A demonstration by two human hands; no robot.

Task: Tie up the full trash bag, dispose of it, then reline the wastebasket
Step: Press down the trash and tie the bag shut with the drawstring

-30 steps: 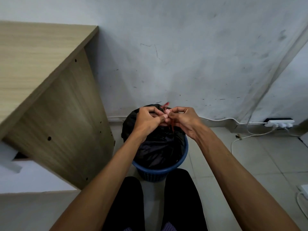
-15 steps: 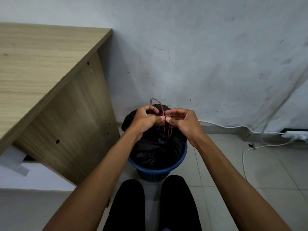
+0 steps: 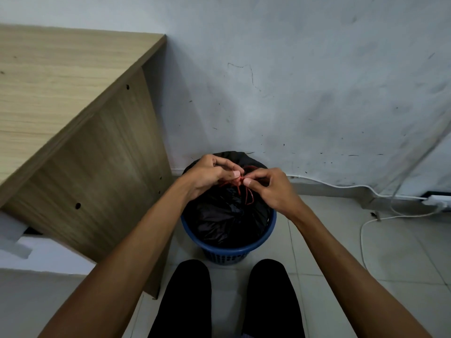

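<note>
Far left: wooden tabletop (image 3: 56,76), its side panel (image 3: 102,181) dropping to the floor just left of the wastebasket. White foam-like block (image 3: 14,240) below the tabletop edge at left.

Left hand (image 3: 210,174): fingers curled in tight, thumb and forefinger pinched on the red drawstring (image 3: 244,189) at the bag mouth. Narrow pinch, nothing else in it. Hand sits over the far-left part of the bag.

Centre: black trash bag (image 3: 224,218) sits inside the blue wastebasket (image 3: 229,250), top gathered and bunched up toward the pinch point. Wastebasket is on the tiled floor (image 3: 341,264) against the wall (image 3: 292,81), just right of the side panel, between the wall and the person's knees. Loose red drawstring ends hang down from between the two hands onto the bag top; whether a knot is formed there, cannot tell, fingers cover it.

Right hand (image 3: 271,189): same posture, mirrored. Fingers curled, thumb tip and forefinger closed on the drawstring, thumbnails of the two hands almost touching. Narrow pinch on the string only.

Near centre: person's legs in black trousers (image 3: 185,301), knees either side of the wastebasket's near edge.

Right: white cable (image 3: 366,230) runs along the wall base and loops on the floor; white power strip (image 3: 438,200) at the far right edge by the wall.
</note>
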